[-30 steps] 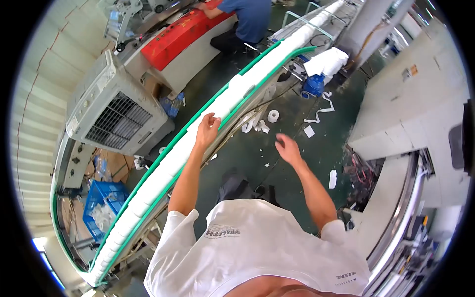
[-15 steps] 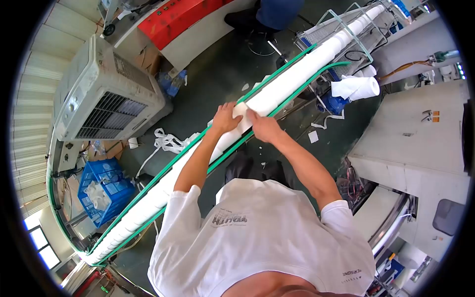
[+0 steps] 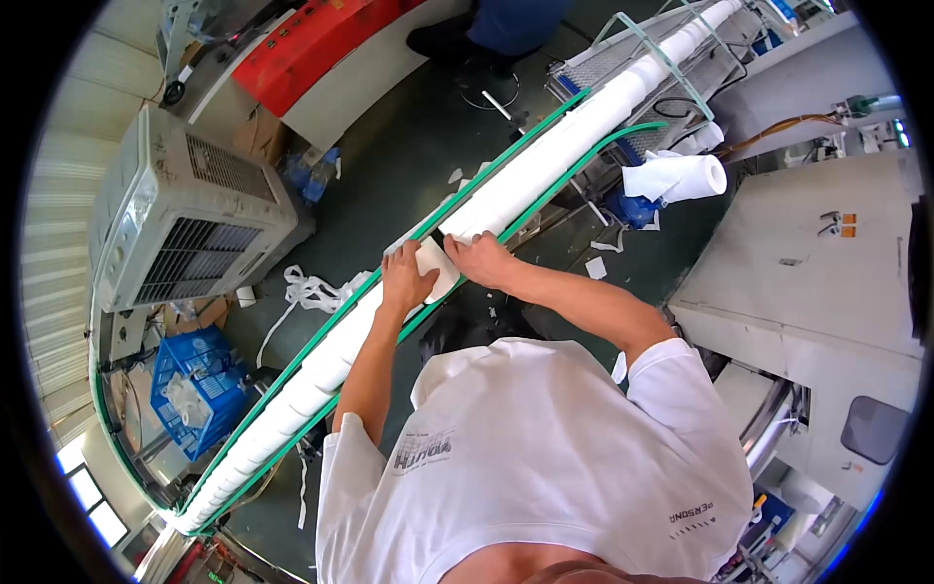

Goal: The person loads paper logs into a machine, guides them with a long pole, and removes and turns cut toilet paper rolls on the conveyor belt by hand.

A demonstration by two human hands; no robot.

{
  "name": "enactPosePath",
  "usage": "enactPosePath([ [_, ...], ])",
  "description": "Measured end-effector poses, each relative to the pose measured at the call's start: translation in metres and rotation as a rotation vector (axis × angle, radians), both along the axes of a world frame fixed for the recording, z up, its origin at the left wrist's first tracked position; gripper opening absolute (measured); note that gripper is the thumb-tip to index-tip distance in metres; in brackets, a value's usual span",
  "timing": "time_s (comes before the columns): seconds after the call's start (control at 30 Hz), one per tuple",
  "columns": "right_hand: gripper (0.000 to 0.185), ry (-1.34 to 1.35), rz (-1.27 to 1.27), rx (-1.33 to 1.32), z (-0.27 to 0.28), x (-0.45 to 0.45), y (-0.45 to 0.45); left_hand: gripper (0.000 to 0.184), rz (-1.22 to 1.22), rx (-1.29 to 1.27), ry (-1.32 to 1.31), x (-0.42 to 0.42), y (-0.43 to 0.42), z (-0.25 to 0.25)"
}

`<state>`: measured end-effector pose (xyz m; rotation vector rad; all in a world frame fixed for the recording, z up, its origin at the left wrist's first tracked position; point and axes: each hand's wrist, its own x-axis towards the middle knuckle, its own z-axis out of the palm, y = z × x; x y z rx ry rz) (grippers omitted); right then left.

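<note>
White paper rolls (image 3: 540, 167) lie in a long row on a conveyor with green side rails (image 3: 277, 387). My left hand (image 3: 407, 279) is wrapped round one white roll (image 3: 437, 271), which sits slightly turned in the row. At the near end of the upper rolls, my right hand (image 3: 477, 260) rests with bent fingers against the white paper. A narrow dark gap shows between the turned roll and the rolls above it. What my right fingertips grip, if anything, is hidden.
An air cooler (image 3: 190, 219) and a blue crate (image 3: 199, 389) stand left of the conveyor. A person (image 3: 506, 29) sits beyond it near a red panel (image 3: 306, 49). A loose roll (image 3: 686, 177) lies at upper right. White cabinets (image 3: 798, 282) line the right side.
My right hand has come from over the floor to the conveyor. Both hands are now at the rolls, and the held roll has turned and a gap has opened beside it.
</note>
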<state>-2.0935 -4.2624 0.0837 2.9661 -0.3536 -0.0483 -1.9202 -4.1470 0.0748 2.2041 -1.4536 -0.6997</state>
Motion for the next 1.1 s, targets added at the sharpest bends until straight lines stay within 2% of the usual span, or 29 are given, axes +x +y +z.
enactPosePath([
  [0.13, 0.052, 0.027, -0.027, -0.066, -0.012, -0.01, -0.014, 0.068, 0.074, 0.063, 0.24, 0.017, -0.009, 0.004],
  [0.17, 0.052, 0.041, -0.036, -0.054, -0.013, -0.013, -0.017, 0.064, 0.053, 0.082, 0.213, 0.02, -0.013, 0.015],
  [0.27, 0.052, 0.042, -0.055, -0.024, -0.015, -0.016, -0.026, 0.058, 0.128, -0.015, 0.527, 0.03, -0.017, 0.03],
  [0.33, 0.052, -0.003, -0.075, -0.011, -0.017, -0.02, -0.027, 0.051, 0.351, -0.121, 0.747, 0.025, -0.009, 0.039],
  [0.4, 0.053, 0.054, -0.089, -0.002, -0.011, -0.019, -0.025, 0.051, 0.59, -0.219, 0.631, 0.009, 0.008, 0.004],
  [0.43, 0.053, 0.045, -0.094, -0.005, -0.014, -0.019, -0.025, 0.052, 0.724, -0.184, 0.781, -0.004, 0.016, 0.004],
  [0.47, 0.053, 0.036, -0.103, -0.011, -0.011, -0.019, -0.026, 0.052, 0.675, -0.166, 0.742, -0.013, 0.024, -0.001],
  [0.53, 0.054, 0.045, -0.11, 0.025, -0.009, -0.018, -0.024, 0.058, 0.817, -0.207, 0.747, -0.03, 0.034, -0.024],
  [0.63, 0.057, 0.024, -0.088, 0.047, -0.002, -0.014, -0.018, 0.068, 0.913, -0.129, 0.757, -0.027, 0.05, -0.073],
  [0.67, 0.056, -0.06, -0.084, 0.007, -0.007, -0.01, -0.013, 0.066, 0.825, -0.121, 0.432, -0.028, 0.057, -0.069],
  [0.73, 0.055, 0.038, -0.081, 0.096, -0.007, -0.005, -0.004, 0.063, 0.615, -0.108, -0.205, -0.026, 0.062, -0.054],
  [0.77, 0.056, -0.005, -0.079, 0.206, -0.008, -0.004, 0.0, 0.068, 0.633, -0.177, -0.454, -0.041, 0.056, -0.003],
  [0.8, 0.055, -0.088, -0.067, 0.366, 0.006, -0.006, 0.004, 0.066, 0.61, -0.216, -0.464, -0.046, 0.048, 0.042],
  [0.83, 0.051, -0.124, -0.031, 0.458, 0.022, -0.009, 0.007, 0.064, 0.519, -0.301, -0.265, -0.044, 0.041, 0.051],
  [0.87, 0.046, -0.158, 0.007, 0.551, 0.032, -0.015, 0.011, 0.063, 0.429, -0.379, -0.065, -0.043, 0.033, 0.055],
  [0.9, 0.044, -0.105, -0.039, 0.626, 0.034, -0.023, 0.014, 0.056, 0.416, -0.405, 0.348, -0.048, 0.018, 0.059],
  [0.97, 0.039, -0.004, -0.128, 0.768, 0.037, -0.044, 0.024, 0.049, 0.162, -0.432, 0.243, -0.05, -0.024, 0.051],
  [1.03, 0.036, -0.135, -0.333, 0.853, 0.029, -0.08, 0.038, 0.047, -0.003, -0.504, 0.316, -0.056, -0.076, 0.042],
  [1.1, 0.039, -0.178, -0.599, 0.903, -0.008, -0.126, 0.053, 0.053, -0.136, -0.474, 0.251, -0.058, -0.126, 0.027],
])
